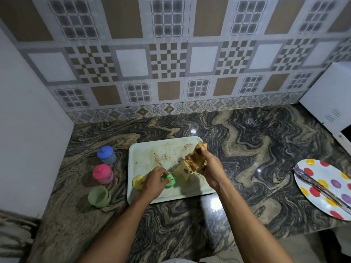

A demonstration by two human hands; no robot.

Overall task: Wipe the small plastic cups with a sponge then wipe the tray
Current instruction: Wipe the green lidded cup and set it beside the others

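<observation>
A view from above onto a dark, swirled stone counter (247, 149) before a patterned tile wall. In the middle lies a pale rectangular tray (152, 149), its surface smeared with brown stains.

The left hand (154, 179) reaches over the tray's near edge, fingers curled down around a small green plastic piece (169, 182) that sits on the tray. Whether it is a cup or a lid cannot be told. A yellow cup (137, 182) stands just beside that hand, at the tray's left rim.

The right hand (209, 168) is held above the tray's right half, thumb and fingers pinching a folded, brown-stained sponge (194, 160). A tan part with a dark spot (181, 172) sits under it — part of the sponge or a separate cup, it is unclear.

The relation that matters: the sponge lies just to the right of the green piece and a little farther from the person, close but not touching. A short move leftward and toward the person would likely bring the sponge onto it.

Off the tray to the left stand a blue lidded cup (106, 155), a pink lidded cup (103, 173) and an open green cup (98, 196). Far right, a spotted plate (303, 164) carries metal tongs (319, 185).
</observation>
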